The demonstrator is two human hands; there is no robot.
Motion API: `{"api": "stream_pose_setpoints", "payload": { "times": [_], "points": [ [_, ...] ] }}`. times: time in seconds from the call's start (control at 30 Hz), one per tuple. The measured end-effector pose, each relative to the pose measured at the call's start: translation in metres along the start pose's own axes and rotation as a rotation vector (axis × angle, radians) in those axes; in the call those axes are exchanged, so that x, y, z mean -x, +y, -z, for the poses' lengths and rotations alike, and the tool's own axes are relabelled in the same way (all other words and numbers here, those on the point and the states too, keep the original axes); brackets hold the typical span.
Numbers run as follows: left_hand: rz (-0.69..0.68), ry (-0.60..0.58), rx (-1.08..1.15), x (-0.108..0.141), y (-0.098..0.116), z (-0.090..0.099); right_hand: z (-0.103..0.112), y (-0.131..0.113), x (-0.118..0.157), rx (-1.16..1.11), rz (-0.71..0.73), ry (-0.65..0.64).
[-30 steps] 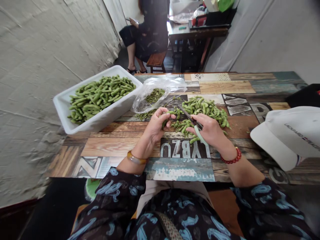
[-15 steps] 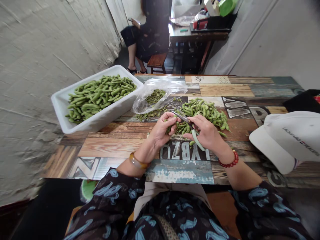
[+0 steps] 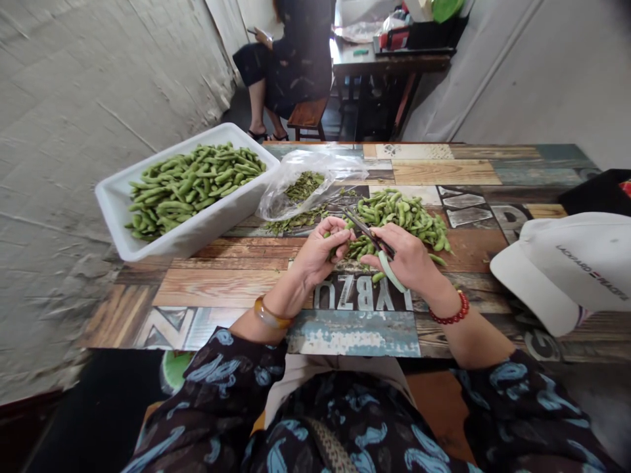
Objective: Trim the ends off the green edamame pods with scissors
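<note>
My left hand (image 3: 323, 249) is closed, pinching a green edamame pod (image 3: 349, 225) that shows only in part between the fingers. In my right hand (image 3: 407, 256) is a pair of scissors (image 3: 392, 270) with pale green handles, its blades parted and pointing up-left beside the pod. Just beyond both hands lies a loose pile of edamame pods (image 3: 404, 215) on the table. A clear plastic bag (image 3: 276, 200) holding small green trimmings (image 3: 303, 186) lies beyond my left hand, and more trimmings are scattered in front of it.
At the left stands a white plastic tub (image 3: 202, 240) full of pods. A white cap (image 3: 566, 263) rests at the right of the patterned wooden table (image 3: 217, 286). Past the table a person (image 3: 303, 59) sits on a stool (image 3: 306, 115), near a second table (image 3: 389, 64) with clutter.
The scissor blades have opened wider and shifted slightly from the left fingertips. Both hands stay in nearly the same place, and the whole view has tilted a little.
</note>
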State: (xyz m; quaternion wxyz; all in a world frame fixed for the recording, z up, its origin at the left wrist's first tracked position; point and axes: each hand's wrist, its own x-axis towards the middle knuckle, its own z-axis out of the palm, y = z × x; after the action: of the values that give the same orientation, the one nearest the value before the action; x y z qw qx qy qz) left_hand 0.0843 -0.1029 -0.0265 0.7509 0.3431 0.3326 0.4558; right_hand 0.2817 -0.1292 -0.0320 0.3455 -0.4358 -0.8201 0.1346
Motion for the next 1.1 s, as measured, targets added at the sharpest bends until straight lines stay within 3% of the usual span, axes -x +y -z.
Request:
{"api": "stream_pose_setpoints", "payload": {
  "times": [0.17,0.37,0.53,0.7,0.87,0.93,1.0,1.1],
  "points": [
    [-0.003,0.031,0.040,-0.001,0.008,0.004,0.001,-0.001,0.000,-0.002,0.014,-0.007],
    [0.020,0.052,0.136,-0.003,0.019,0.011,0.006,0.010,-0.003,0.007,-0.100,0.093],
    [-0.047,0.085,0.017,0.000,0.031,0.015,0.007,0.014,-0.005,0.012,-0.109,0.145],
    [-0.271,0.288,-0.238,0.012,0.088,0.031,0.006,0.014,-0.003,-0.003,-0.077,0.177],
    [-0.573,0.650,-0.701,0.012,0.171,0.079,0.003,0.017,0.000,0.011,-0.023,0.184],
    [-0.578,0.757,-0.874,0.010,0.198,0.098,0.002,0.017,0.001,0.008,-0.015,0.193],
    [-0.489,0.773,-0.993,0.011,0.217,0.107,0.002,0.017,0.001,0.003,-0.021,0.196],
    [-0.493,0.762,-1.035,0.013,0.224,0.099,0.005,0.017,0.000,0.008,-0.041,0.200]
  ]
}}
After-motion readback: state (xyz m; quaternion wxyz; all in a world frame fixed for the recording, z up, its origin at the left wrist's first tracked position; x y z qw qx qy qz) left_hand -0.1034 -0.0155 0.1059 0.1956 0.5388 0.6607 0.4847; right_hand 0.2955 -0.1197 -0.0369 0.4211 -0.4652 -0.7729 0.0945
